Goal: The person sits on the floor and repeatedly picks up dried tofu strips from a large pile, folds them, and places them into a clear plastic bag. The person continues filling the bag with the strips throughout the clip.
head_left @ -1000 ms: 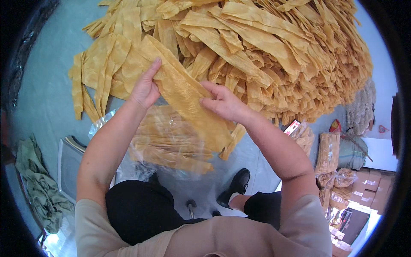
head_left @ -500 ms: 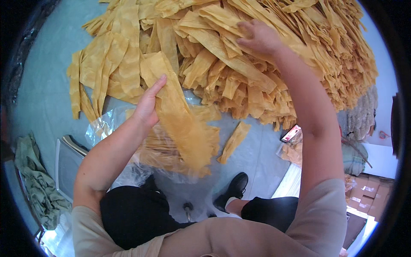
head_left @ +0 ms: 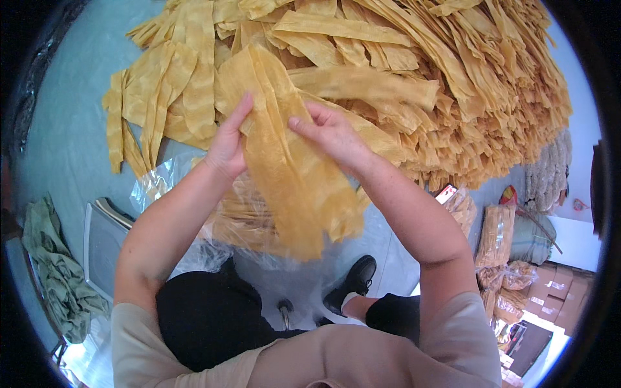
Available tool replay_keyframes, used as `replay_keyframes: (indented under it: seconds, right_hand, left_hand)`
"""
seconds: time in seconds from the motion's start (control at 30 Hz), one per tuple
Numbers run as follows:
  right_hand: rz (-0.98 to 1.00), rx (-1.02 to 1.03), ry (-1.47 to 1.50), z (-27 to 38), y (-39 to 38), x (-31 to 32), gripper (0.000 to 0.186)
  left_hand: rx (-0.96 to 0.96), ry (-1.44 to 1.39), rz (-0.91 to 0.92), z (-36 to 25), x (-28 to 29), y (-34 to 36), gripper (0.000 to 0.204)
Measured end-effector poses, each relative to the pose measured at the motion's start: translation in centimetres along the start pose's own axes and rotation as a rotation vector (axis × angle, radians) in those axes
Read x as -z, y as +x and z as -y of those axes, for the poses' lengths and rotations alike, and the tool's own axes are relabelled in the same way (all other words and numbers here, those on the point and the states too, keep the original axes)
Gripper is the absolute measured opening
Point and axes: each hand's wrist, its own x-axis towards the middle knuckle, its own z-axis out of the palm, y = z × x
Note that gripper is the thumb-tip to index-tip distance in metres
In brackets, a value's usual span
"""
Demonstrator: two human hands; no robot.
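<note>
My left hand (head_left: 229, 141) grips the left edge of long, yellow dried tofu skin sheets (head_left: 284, 168), its thumb lying on top. From the other side, my right hand (head_left: 333, 134) pinches the sheets' right edge between thumb and fingers. The held sheets hang slanting toward my lap, and their lower ends split apart. Beneath them a clear plastic bag (head_left: 152, 187) spreads open, with more tofu skin (head_left: 242, 223) inside, partly hidden by what I hold. Just beyond my hands rises a big heap of tofu skin strips (head_left: 466, 84).
To the left stand a grey chair-like thing (head_left: 107, 249) and crumpled green cloth (head_left: 61, 278). On the right are a phone (head_left: 446, 193), filled clear packs (head_left: 497, 236), a green sack (head_left: 533, 236) and brown cartons (head_left: 559, 291). My black shoe (head_left: 352, 284) is on the floor below.
My right hand has come from the heap toward my left, bringing another tofu skin sheet against the held one. The small loose piece on the floor is now covered from view.
</note>
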Motion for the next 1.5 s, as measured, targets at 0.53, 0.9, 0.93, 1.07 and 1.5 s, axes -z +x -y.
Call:
replay_keyframes:
  seconds: [0.53,0.9,0.93,1.07,1.5]
  right_hand:
    - [-0.345,0.013,-1.192,-9.2,1.8,-3.0,0.059]
    - [0.193,0.066,-0.256,-0.1,2.6,1.1,0.063]
    - [0.046,0.211,-0.351,1.2,4.4,2.3,0.07]
    - [-0.621,0.603,-1.726,1.7,11.6,8.0,0.067]
    - [-0.323,0.767,-1.056,1.5,-3.8,0.4,0.027]
  left_hand:
    - [0.001,0.056,-0.391,-0.9,10.4,-2.3,0.054]
    - [-0.064,-0.016,-0.208,-2.9,2.7,-3.2,0.058]
    - [-0.055,-0.064,-0.193,-3.2,2.3,-3.2,0.058]
    - [-0.099,0.022,-0.29,-2.2,2.6,-3.7,0.056]
    - [-0.223,0.237,-0.163,-1.3,0.9,-9.3,0.066]
